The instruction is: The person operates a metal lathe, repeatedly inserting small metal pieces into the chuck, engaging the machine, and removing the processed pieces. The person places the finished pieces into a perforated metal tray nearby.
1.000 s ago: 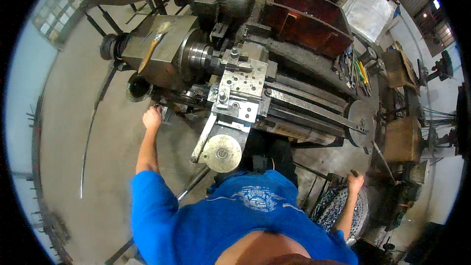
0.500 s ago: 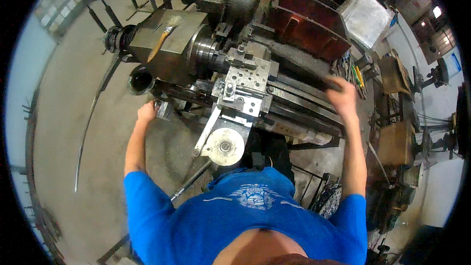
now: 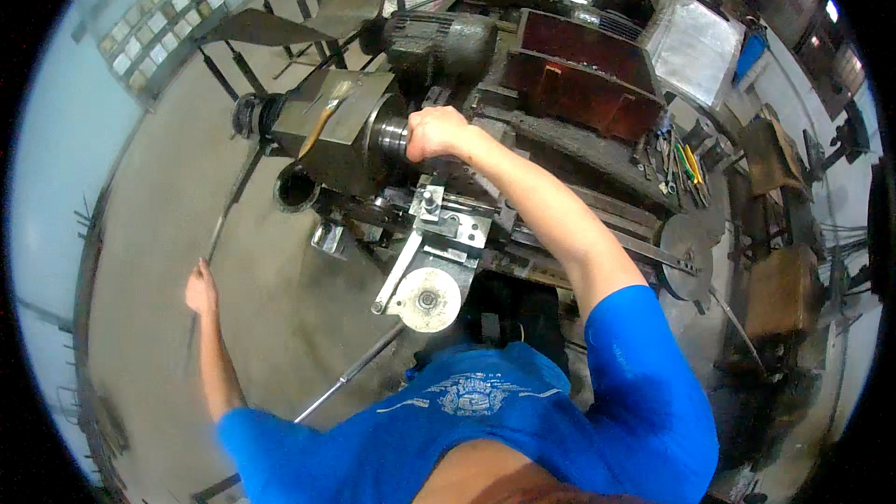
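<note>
On the left, my left hand (image 3: pixel 201 291) is closed round a long thin metal lever (image 3: pixel 227 210), which slopes down from the left end of a lathe. My right hand (image 3: pixel 435 133) is curled at the front of the lathe's round steel spindle nose (image 3: pixel 390 137); what its fingers grip is hidden. Under my right forearm lies the steel cross slide with its tool post (image 3: pixel 429 203), partly covered by the arm. A pale round handwheel (image 3: pixel 428 300) and a flat bar handle (image 3: pixel 399 271) sit nearer my body. A wooden-handled brush (image 3: pixel 322 126) rests on the headstock (image 3: pixel 359 93).
Behind the lathe stand a greasy motor (image 3: pixel 443 45) and a dark red metal box (image 3: pixel 583 84). Hand tools (image 3: pixel 679 163) lie to the right, near a dark round disc (image 3: pixel 686 255). A metal rod (image 3: pixel 350 375) slants by my waist. Sheet-metal trays (image 3: pixel 257 28) stand far left.
My right hand has swung from the right end of the bed, where it held something dark, left to the spindle. My left hand has left the small block below the headstock and now grips the lever.
</note>
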A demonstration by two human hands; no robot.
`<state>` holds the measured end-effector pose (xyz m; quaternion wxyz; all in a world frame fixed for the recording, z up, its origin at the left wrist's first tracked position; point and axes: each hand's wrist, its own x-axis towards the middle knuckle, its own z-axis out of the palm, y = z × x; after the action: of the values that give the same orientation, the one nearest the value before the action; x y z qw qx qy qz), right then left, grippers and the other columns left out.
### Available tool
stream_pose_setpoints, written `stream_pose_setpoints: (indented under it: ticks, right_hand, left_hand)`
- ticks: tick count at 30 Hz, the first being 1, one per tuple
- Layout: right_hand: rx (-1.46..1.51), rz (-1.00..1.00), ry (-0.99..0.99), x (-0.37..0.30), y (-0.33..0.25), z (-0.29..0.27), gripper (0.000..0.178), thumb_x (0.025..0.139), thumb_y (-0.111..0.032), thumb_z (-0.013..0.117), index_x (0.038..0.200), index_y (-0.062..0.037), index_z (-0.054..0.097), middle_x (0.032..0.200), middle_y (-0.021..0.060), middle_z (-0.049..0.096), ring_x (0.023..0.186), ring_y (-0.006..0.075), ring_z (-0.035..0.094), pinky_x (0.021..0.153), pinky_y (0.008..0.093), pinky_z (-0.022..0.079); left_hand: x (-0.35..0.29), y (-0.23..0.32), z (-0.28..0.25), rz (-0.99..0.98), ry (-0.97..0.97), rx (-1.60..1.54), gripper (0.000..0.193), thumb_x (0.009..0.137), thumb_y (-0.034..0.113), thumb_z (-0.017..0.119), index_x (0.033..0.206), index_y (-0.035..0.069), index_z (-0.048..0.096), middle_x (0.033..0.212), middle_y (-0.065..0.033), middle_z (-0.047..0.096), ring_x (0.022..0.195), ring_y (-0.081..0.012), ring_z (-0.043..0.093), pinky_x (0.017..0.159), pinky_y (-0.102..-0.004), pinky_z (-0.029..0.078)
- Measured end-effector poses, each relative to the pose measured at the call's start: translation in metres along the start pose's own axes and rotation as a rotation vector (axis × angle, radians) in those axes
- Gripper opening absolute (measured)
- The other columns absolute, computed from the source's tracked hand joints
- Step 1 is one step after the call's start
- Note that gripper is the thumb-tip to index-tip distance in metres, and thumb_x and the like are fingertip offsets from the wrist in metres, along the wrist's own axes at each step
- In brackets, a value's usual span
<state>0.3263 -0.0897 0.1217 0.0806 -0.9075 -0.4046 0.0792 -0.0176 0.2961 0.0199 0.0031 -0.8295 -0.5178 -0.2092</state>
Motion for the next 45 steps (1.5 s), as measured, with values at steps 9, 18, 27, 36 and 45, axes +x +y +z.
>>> stream_pose_setpoints:
  ticks: [9, 18, 27, 36, 45]
  right_hand:
    - [-0.031, -0.026, 0.068, 0.009, 0.000, 0.011, 0.029, 0.052, -0.025, 0.057, 0.075, -0.0077, 0.064, 0.077, 0.0120, 0.062, 0.073, 0.0261, 0.061, 0.065, 0.0332, 0.048]
    - [-0.087, 0.125, 0.017, 0.007, -0.001, 0.007, 0.032, 0.054, -0.028, 0.057, 0.074, -0.0042, 0.063, 0.078, 0.0149, 0.062, 0.074, 0.0271, 0.061, 0.066, 0.0340, 0.049]
    - [0.063, 0.134, 0.122, 0.009, 0.011, -0.006, 0.032, 0.051, -0.028, 0.058, 0.074, -0.0061, 0.064, 0.081, 0.0158, 0.062, 0.075, 0.0292, 0.060, 0.068, 0.0359, 0.048]
    - [0.517, 0.359, 0.589, -0.037, 0.223, -0.063, 0.037, 0.057, -0.028, 0.064, 0.089, -0.0103, 0.064, 0.082, 0.0143, 0.062, 0.073, 0.0239, 0.060, 0.067, 0.0304, 0.046]
    - [0.112, 0.223, 0.798, -0.180, 0.249, -0.033, 0.030, 0.054, -0.021, 0.062, 0.079, -0.0045, 0.064, 0.105, 0.0085, 0.057, 0.100, 0.0275, 0.051, 0.083, 0.0334, 0.043]
  left_hand:
    - [-0.044, 0.032, -0.029, -0.153, -0.178, -0.008, 0.065, 0.075, 0.062, 0.040, 0.101, 0.006, 0.059, 0.094, -0.0146, 0.060, 0.092, -0.0294, 0.055, 0.078, -0.0395, 0.042]
    - [-0.074, 0.067, -0.044, -0.155, -0.211, 0.116, 0.055, 0.070, 0.059, 0.049, 0.090, 0.010, 0.060, 0.083, -0.0119, 0.062, 0.080, -0.0321, 0.059, 0.069, -0.0390, 0.045]
    - [-0.091, 0.057, -0.053, 0.052, -0.258, -0.065, 0.038, 0.068, 0.037, 0.061, 0.086, 0.004, 0.056, 0.071, -0.0173, 0.059, 0.071, -0.0336, 0.057, 0.064, -0.0410, 0.045]
    - [0.001, 0.068, -0.003, 0.230, -0.823, -0.732, 0.021, 0.066, 0.012, 0.062, 0.077, -0.005, 0.055, 0.056, -0.0072, 0.053, 0.050, -0.0160, 0.053, 0.047, -0.0300, 0.045]
    - [-0.018, 0.080, -0.002, 0.226, -0.665, -0.871, 0.031, 0.076, 0.021, 0.062, 0.087, -0.007, 0.052, 0.058, -0.0068, 0.050, 0.049, -0.0150, 0.051, 0.046, -0.0280, 0.043]
